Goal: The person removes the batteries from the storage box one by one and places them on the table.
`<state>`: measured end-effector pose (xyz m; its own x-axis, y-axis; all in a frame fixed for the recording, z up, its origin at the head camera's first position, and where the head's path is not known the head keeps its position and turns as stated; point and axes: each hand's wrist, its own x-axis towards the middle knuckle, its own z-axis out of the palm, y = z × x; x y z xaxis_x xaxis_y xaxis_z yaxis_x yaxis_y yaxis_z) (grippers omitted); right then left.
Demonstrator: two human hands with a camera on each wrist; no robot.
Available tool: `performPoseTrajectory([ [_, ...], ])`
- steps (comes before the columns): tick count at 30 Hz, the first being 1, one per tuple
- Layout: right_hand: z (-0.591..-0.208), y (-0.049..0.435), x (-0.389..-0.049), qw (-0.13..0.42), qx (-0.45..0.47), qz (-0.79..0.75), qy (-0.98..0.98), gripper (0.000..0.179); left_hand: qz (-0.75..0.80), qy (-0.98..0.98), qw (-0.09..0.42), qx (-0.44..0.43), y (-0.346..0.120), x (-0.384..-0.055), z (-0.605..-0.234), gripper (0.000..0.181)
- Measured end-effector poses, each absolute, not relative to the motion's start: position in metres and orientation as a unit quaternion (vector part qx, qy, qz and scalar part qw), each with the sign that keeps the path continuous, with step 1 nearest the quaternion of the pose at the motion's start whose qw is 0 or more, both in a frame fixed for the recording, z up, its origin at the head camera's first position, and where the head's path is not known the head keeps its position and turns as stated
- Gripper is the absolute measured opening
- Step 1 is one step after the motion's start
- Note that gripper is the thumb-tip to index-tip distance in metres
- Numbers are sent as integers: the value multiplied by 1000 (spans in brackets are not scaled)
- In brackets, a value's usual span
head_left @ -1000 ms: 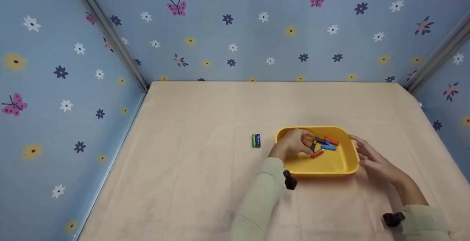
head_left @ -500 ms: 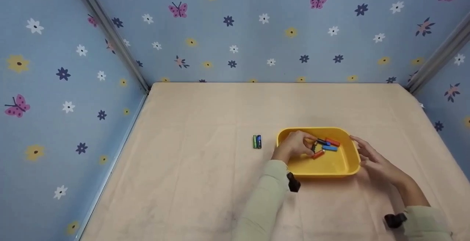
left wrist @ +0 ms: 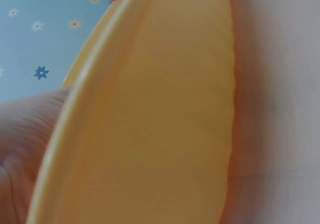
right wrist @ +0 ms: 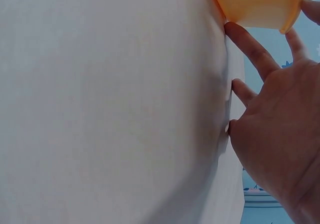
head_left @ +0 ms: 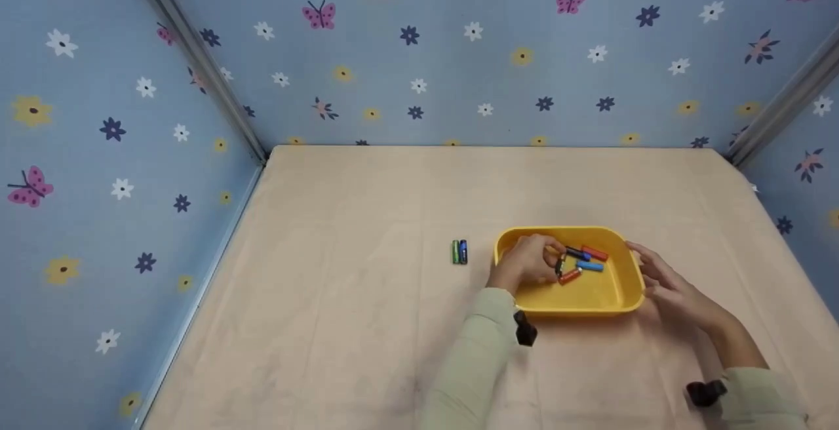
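A yellow plastic bin (head_left: 596, 295) holds several small batteries. My left hand (head_left: 521, 261) reaches over its left side, thumb and index finger curled about a black battery (head_left: 560, 265). A red battery (head_left: 570, 276) lies right by the fingertips; a light blue battery (head_left: 590, 266), a dark blue one (head_left: 577, 254) and another red one (head_left: 595, 253) lie further right. In the left wrist view, the bin's wall hides the fingers. My right hand (right wrist: 280, 104) touches the bin's right end with extended fingers, some of them resting on the cloth.
Left of the bin, a green battery (head_left: 455, 252) and a blue battery (head_left: 463, 252) lie side by side on the beige cloth (head_left: 328, 273). Blue panels (head_left: 419, 56) with flowers and butterflies enclose the back and sides.
The left thumb and index finger have shifted slightly around the black battery. My right hand keeps its place at the bin, and the bin stays put.
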<state>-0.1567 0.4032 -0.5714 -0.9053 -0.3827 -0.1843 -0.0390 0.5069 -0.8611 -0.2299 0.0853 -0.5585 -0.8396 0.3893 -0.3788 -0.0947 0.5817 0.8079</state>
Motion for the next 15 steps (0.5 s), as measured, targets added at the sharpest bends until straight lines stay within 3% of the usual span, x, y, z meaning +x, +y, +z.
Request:
performPoseTrajectory([
  [15, -569, 402, -158, 189, -121, -485, 845, 85, 452, 848, 266, 80, 88, -230, -558, 45],
])
